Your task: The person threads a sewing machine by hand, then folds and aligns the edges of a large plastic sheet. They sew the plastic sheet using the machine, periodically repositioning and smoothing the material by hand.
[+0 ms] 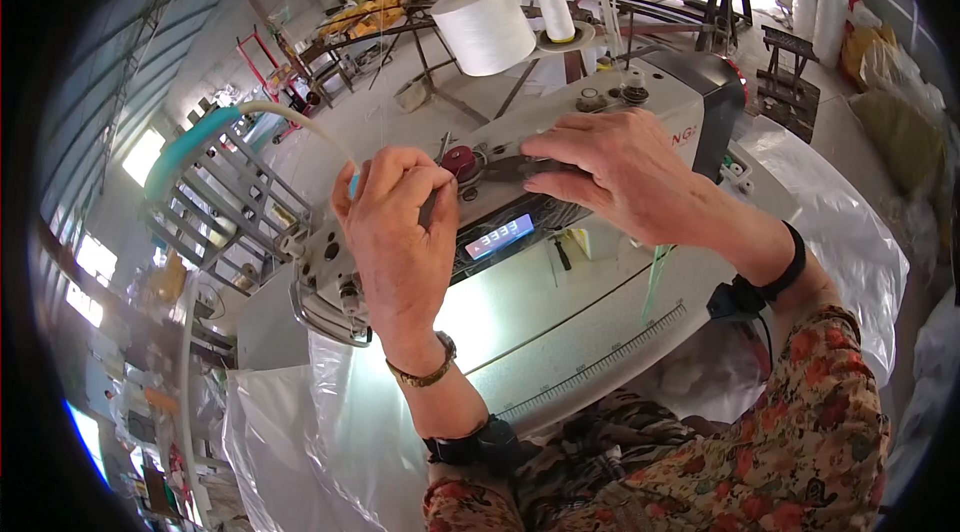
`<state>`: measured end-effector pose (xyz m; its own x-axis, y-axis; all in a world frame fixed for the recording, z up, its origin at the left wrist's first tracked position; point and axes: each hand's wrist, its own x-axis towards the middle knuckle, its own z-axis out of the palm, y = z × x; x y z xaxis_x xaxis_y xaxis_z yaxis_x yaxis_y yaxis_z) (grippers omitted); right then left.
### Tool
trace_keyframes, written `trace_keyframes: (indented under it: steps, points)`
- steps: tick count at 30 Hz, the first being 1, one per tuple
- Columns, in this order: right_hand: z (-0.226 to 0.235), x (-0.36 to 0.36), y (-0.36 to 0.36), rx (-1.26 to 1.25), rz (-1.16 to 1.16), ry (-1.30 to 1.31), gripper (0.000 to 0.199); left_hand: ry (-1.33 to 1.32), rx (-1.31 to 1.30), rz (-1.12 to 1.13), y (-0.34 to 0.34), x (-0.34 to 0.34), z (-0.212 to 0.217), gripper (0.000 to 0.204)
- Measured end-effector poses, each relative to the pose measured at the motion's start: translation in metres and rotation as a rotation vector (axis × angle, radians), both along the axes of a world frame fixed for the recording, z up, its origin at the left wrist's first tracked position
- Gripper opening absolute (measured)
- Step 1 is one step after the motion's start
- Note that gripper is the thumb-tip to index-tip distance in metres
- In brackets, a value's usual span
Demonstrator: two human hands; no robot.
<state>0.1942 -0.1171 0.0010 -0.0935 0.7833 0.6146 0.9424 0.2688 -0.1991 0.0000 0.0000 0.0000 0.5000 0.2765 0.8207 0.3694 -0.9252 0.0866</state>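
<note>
Both hands are over the top of a white sewing machine point(690, 107). My left hand point(400, 222) is closed, thumb and fingertips pinched together beside a small dark red round part point(460, 164) on the machine; whatever they hold is too small to make out. To its right, my right hand point(625, 172) curls its fingers and thumb around a dark, flat piece point(510, 170) whose kind I cannot tell. Below the hands, a lit blue display point(500, 236) is set in the machine's front. A small black tool point(562, 252) hangs or lies under it.
A large white thread cone point(485, 27) and a narrower thread spool point(553, 4) stand behind the machine. The worktable point(540, 332) has a ruler scale along its near edge. Clear plastic sheeting point(830, 222) drapes at the right. A slatted metal rack point(225, 192) stands left.
</note>
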Motion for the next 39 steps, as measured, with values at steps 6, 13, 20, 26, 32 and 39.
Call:
trace_keyframes:
  steps: [6,13,20,26,32,39]
  points:
    - [0.001,-0.001,0.009,0.093,0.047,-0.036,0.028,-0.044,0.010,0.007,-0.006,0.004,0.003,0.015]
    - [0.000,0.000,0.012,0.204,0.099,0.023,0.022,-0.044,0.018,-0.014,-0.004,0.004,0.003,0.015]
    - [0.003,0.000,0.017,0.151,0.070,-0.045,0.022,-0.061,-0.009,-0.054,-0.002,0.003,0.003,0.013]
    - [0.002,-0.002,0.021,0.187,0.096,-0.040,0.021,-0.067,0.002,-0.057,0.000,0.003,0.001,0.013]
    - [0.003,-0.002,0.022,0.168,0.075,-0.063,0.021,-0.076,0.005,-0.067,-0.001,0.004,0.004,0.014]
    - [-0.032,-0.022,-0.025,0.131,0.125,-0.053,0.023,-0.196,-0.051,-0.154,-0.012,-0.008,0.012,0.013]
